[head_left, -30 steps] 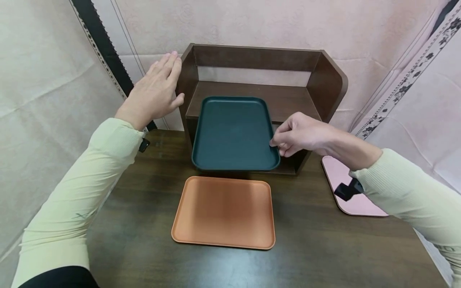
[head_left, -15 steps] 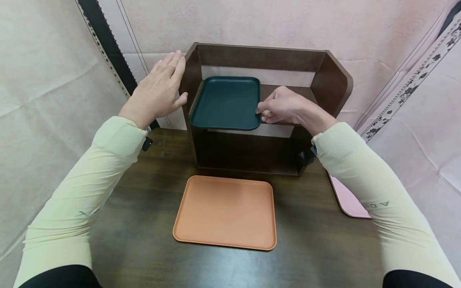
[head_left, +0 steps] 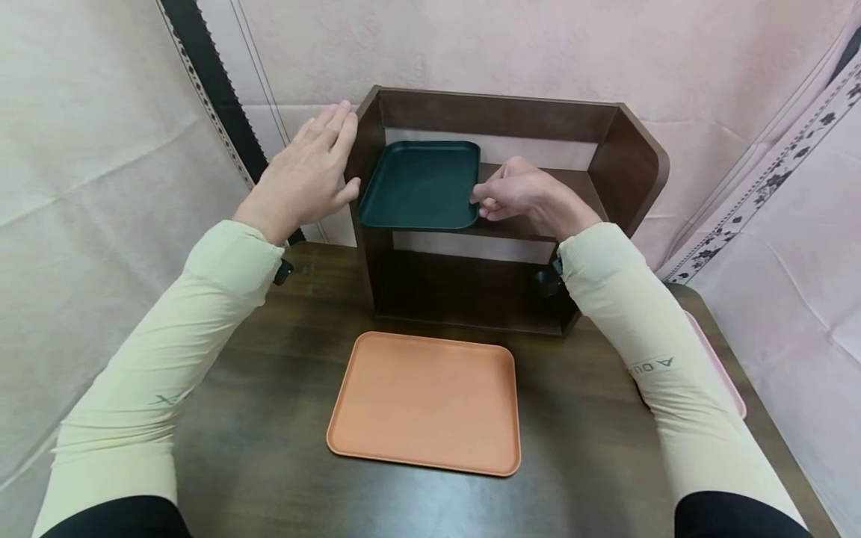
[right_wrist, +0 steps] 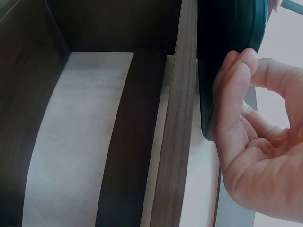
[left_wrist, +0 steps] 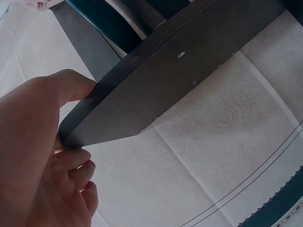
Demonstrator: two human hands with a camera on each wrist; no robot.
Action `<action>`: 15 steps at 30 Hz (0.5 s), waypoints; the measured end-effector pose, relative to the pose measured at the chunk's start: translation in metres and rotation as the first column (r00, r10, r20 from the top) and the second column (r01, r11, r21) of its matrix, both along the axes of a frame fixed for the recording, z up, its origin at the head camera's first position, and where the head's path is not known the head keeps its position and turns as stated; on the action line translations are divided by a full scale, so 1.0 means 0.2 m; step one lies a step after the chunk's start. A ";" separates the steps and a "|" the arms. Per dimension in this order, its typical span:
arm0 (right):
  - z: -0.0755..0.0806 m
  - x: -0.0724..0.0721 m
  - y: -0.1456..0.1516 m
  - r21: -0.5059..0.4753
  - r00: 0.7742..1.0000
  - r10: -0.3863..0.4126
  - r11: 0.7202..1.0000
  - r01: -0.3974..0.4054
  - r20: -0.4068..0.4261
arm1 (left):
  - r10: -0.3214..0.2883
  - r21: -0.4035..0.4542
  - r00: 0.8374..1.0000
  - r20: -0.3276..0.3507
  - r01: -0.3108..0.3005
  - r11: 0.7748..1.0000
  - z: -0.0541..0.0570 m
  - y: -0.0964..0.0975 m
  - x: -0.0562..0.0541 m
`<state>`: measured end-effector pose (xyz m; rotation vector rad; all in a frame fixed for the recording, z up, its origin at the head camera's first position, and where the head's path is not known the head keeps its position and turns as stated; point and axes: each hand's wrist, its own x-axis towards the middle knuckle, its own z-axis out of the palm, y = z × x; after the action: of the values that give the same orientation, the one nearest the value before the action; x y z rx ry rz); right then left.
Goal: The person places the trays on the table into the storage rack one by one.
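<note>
A dark green tray (head_left: 422, 185) is at the left part of the upper level of a brown two-level shelf (head_left: 498, 112), its front edge at the shelf board's front. My right hand (head_left: 521, 196) pinches the tray's right rim between thumb and fingers; the right wrist view shows the fingertips on the green tray edge (right_wrist: 258, 28). With fingers straight, my left hand (head_left: 303, 172) rests against the shelf's left side panel (left_wrist: 156, 71), the thumb at its front edge. An orange tray (head_left: 427, 403) lies flat on the table before the shelf.
A pink tray (head_left: 723, 366) on the table at right is mostly hidden by my right sleeve. The lower shelf level (head_left: 464, 291) lies under the green tray. Pale cloth (head_left: 753, 179) hangs behind and on both sides of the brown table (head_left: 269, 448).
My right hand has moved the green tray up and away, from in front of the shelf to its upper level. The left hand has stayed at the side panel.
</note>
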<state>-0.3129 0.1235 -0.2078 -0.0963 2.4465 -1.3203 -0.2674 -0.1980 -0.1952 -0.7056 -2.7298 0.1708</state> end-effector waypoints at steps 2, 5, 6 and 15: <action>-0.01 -0.01 0.00 -0.001 1.000 -0.009 1.000 0.009 0.000 | -0.004 -0.001 1.000 -0.003 0.004 1.000 0.00 0.01 0.00; -0.01 -0.03 0.00 -0.009 1.000 -0.021 1.000 0.022 0.005 | -0.010 0.009 1.000 -0.004 0.010 1.000 -0.01 0.01 0.00; -0.02 -0.03 0.00 -0.011 1.000 -0.025 1.000 0.025 0.007 | -0.013 0.012 1.000 -0.003 0.013 1.000 -0.01 0.01 0.00; -0.06 -0.07 0.00 -0.035 0.999 -0.017 0.999 0.018 0.039 | -0.027 0.025 1.000 -0.004 0.027 0.999 -0.01 0.00 0.00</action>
<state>-0.3266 0.1238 -0.2204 -0.0575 2.3973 -1.3602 -0.2678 -0.1979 -0.1969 -0.7343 -2.7127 0.1320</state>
